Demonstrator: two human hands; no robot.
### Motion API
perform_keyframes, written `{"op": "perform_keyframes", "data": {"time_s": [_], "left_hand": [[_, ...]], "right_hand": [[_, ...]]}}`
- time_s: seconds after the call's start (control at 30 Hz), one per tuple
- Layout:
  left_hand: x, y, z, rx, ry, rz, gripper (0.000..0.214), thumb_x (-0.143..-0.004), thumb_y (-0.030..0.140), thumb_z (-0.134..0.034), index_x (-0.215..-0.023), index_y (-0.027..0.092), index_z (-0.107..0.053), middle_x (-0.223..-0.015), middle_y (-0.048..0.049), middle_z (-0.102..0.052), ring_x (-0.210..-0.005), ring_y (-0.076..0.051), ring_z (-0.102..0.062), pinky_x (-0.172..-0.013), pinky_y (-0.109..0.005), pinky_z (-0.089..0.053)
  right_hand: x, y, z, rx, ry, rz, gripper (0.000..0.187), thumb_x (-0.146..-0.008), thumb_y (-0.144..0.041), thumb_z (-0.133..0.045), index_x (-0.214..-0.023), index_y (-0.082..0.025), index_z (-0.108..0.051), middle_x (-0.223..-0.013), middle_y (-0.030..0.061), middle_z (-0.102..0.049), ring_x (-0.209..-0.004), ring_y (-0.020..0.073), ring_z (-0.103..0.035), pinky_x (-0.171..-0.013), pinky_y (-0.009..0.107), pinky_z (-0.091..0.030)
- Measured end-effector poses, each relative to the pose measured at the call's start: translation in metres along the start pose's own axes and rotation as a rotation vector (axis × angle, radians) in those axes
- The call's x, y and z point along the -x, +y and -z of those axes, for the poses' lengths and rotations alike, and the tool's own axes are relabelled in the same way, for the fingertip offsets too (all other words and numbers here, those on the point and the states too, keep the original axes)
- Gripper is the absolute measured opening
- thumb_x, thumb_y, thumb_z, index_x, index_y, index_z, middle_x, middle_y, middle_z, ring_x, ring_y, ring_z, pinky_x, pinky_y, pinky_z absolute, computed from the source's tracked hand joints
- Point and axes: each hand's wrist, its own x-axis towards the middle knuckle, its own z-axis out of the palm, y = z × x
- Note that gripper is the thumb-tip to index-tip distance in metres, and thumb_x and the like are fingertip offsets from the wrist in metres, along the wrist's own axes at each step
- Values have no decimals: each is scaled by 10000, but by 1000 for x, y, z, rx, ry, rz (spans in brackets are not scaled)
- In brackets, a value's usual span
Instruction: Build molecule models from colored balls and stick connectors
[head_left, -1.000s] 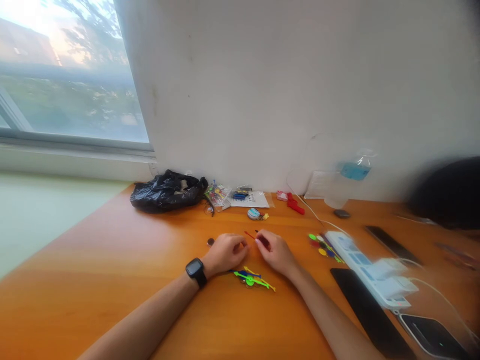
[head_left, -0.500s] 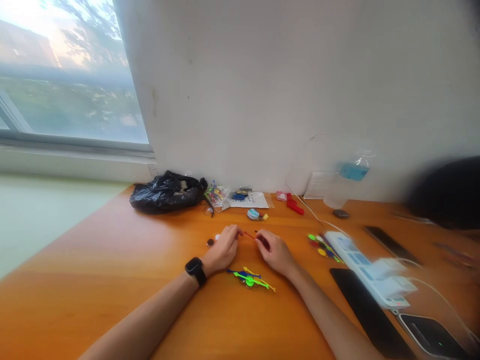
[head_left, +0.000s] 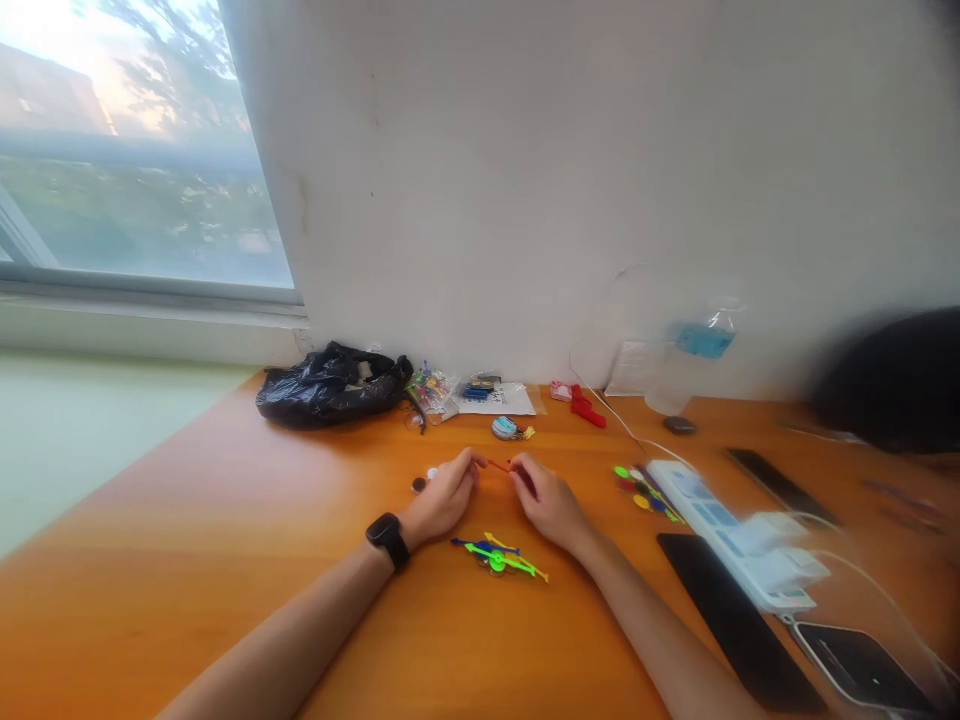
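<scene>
My left hand (head_left: 444,496), with a black watch on its wrist, rests on the orange table, fingers curled and pinched at the left end of a thin red stick (head_left: 497,466). Facing it, my right hand (head_left: 546,500) is curled with its fingertips on the stick's other end and a dark red piece under the fingers. Just in front of both hands lies a small assembly of green, blue and yellow sticks (head_left: 499,556). Two small round pieces (head_left: 424,479), one dark and one white, lie to the left of my left hand.
At the back by the wall lie a black plastic bag (head_left: 330,384), bags of coloured parts (head_left: 435,391), red pieces (head_left: 581,404) and a water bottle (head_left: 694,358). To the right are loose coloured pieces (head_left: 645,490), a white power strip (head_left: 731,530) and phones (head_left: 862,668).
My left hand has reached forward and its fingertips have closed on the left end of the red stick. The right hand has barely moved.
</scene>
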Motion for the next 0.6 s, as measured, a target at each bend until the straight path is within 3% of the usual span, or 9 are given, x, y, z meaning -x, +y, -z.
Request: {"op": "perform_keyframes", "data": {"time_s": [0.2,0.37,0.6], "left_hand": [[-5,-20,-8,-18,94,56,263,-1023,218,-401,-1169,207,-619,-1118,-87,-704,-1030,-232,-652,-930,-344,-481],[-7,-25,-11,-1,132,-5,285,-1039,256,-441,-1277,203,-590,-1187,-107,-705,-1093,-230,-665,-992,-351,-492],[-7,-8,-6,127,85,100,297,-979,292,-602,-1263,213,-629,-937,-36,-770,-850,-191,-721,-772,-278,-548]], "right_hand": [[2,0,-1,10,-2,10,147,-1051,-309,-427,-1029,-255,-563,-923,23,-673,-804,206,-631,-744,322,-458],[2,3,-2,-8,25,29,190,-1063,-300,-403,-1105,-268,-585,-1038,41,-701,-892,221,-666,-817,347,-495],[0,7,-5,-36,57,64,254,-1061,-288,-404,-1247,-289,-576,-1197,60,-694,-1040,243,-677,-917,380,-516]]}}
